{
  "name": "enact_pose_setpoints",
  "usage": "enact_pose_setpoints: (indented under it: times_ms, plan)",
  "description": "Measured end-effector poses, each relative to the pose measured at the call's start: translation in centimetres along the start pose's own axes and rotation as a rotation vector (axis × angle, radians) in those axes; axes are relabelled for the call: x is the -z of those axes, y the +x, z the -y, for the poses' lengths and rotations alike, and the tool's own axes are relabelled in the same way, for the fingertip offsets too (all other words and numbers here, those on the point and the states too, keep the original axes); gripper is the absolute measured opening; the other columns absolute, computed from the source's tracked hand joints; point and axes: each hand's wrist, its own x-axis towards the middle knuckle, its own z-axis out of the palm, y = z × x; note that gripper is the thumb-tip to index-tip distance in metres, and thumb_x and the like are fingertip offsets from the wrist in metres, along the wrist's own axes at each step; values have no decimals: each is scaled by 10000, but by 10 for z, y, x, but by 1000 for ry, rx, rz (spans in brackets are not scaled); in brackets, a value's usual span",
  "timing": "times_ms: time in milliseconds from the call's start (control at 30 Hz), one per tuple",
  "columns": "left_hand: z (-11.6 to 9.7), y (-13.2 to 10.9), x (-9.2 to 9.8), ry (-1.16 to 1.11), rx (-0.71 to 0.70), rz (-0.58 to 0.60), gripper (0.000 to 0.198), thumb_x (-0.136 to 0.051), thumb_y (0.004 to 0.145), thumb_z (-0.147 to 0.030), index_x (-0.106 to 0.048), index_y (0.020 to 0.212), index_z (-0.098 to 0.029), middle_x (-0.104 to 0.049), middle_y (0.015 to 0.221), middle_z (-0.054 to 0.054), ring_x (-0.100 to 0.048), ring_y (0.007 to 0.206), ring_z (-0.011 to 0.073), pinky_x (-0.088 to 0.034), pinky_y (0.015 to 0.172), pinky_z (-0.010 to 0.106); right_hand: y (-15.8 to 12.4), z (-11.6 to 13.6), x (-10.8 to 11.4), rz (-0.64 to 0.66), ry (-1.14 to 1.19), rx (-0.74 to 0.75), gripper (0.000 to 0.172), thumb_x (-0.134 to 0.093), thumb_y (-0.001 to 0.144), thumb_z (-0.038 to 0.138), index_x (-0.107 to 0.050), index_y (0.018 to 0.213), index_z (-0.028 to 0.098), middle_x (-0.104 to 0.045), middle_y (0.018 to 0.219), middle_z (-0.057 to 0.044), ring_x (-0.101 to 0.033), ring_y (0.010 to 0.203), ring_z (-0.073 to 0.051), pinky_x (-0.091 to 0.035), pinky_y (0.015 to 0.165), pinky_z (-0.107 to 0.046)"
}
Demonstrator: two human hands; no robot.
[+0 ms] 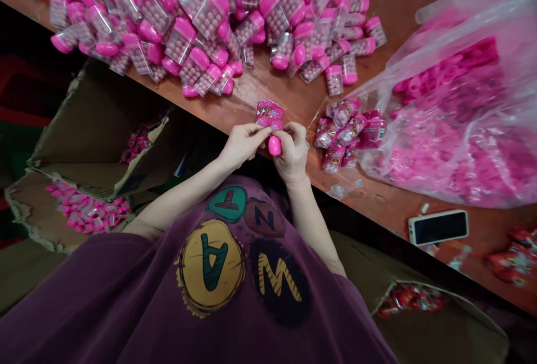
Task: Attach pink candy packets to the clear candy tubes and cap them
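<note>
I am looking down from far away through the head camera, and the left hand (242, 146) and the right hand (292, 152) are working close together just past the edge of a brown wooden counter (289, 87). The left fingers (258, 131) are closing on a small, shiny pink paper label (270, 114), and the right fingers (289, 135) are closing on a smooth pink plastic cap (274, 145). The label and cap are sitting between the hands, with the label just above the cap. The hands are hiding part of them.

Just right of the hands, small pink-and-red shiny packets (346, 135) are lying in a heap on the counter. Farther up, clear plastic boxes with pink caps, filled with little round balls (213, 23), are making a big pile. A see-through plastic bag of pink pieces (457, 123) is lying on the right. A black phone in a white case (438, 227) is resting on the counter. Below the counter, open cardboard boxes (92, 129) are holding more pink packs, and the person is wearing a purple T-shirt (104, 291).
</note>
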Motion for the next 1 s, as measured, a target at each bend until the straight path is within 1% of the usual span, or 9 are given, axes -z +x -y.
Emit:
enact_pose_setpoints:
  times_ms: [133, 267, 333, 433, 567, 667, 733, 833, 1000]
  plan:
    - [-4, 8, -1, -98, 7, -103, 298, -632, 1005, -177, -639, 708, -160, -545, 526, -60, -331, 304, 20, -169, 323, 211, 1, 3, 9, -44, 97, -45, 336, -585, 971, 245, -675, 1293, 206, -579, 1237, -125, -627, 1156, -255, -557, 1039, -467]
    - [-11, 14, 3, -98, 34, -137, 290, -617, 996, -116, -615, 709, -156, -537, 494, -71, -329, 281, 27, -176, 310, 214, 9, 5, 13, -131, 333, -292, 373, -601, 945, 269, -639, 1314, 233, -672, 1202, -78, -670, 1145, -230, -551, 1092, -473]
    - [-13, 15, 3, -108, 44, -128, 292, -624, 993, -108, -603, 705, -155, -537, 487, -73, -333, 275, 29, -188, 310, 213, 16, 7, 8, -124, 459, -394, 412, -675, 927, 348, -616, 1321, 245, -702, 1202, -58, -693, 1110, -220, -570, 1070, -458]
    - [-17, 16, 0, -144, 45, -95, 291, -633, 992, -105, -598, 706, -150, -563, 501, -65, -352, 275, 28, -211, 316, 210, 27, 9, -1, -86, 502, -438, 524, -801, 837, 403, -615, 1297, 237, -717, 1210, -53, -704, 1090, -225, -576, 1052, -451]
    - [-23, 17, 2, -229, 49, -9, 277, -626, 988, -83, -603, 717, -137, -590, 522, -54, -356, 285, 22, -248, 332, 199, 34, 11, -2, -109, 567, -501, 506, -852, 786, 407, -647, 1213, 231, -721, 1191, -47, -694, 1096, -213, -569, 1051, -420]
    - [-26, 18, 7, -263, 81, 64, 268, -627, 986, -82, -596, 726, -139, -616, 550, -42, -364, 296, 17, -263, 346, 188, 34, 9, 6, -84, 771, -596, 586, -900, 741, 465, -627, 1207, 239, -709, 1076, -16, -691, 945, -171, -602, 933, -367]
    - [-25, 21, 9, -254, 84, 75, 261, -636, 982, -90, -600, 729, -140, -614, 548, -43, -362, 296, 16, -250, 344, 186, 34, 7, 10, -78, 856, -611, 567, -888, 755, 463, -612, 1200, 245, -682, 980, 13, -664, 831, -143, -601, 847, -333]
    - [-21, 26, 8, -186, 65, 20, 260, -684, 956, -106, -612, 708, -138, -584, 512, -51, -343, 279, 22, -213, 324, 202, 35, 3, 9, -119, 799, -562, 456, -821, 813, 384, -592, 1185, 253, -644, 900, 36, -632, 773, -133, -581, 814, -316]
    - [-15, 32, 5, -51, 33, -94, 264, -705, 936, -154, -620, 686, -149, -564, 488, -54, -356, 273, 47, -194, 320, 233, 37, -3, -1, -174, 545, -523, 320, -673, 862, 315, -603, 1166, 243, -645, 864, 29, -635, 765, -157, -580, 809, -342]
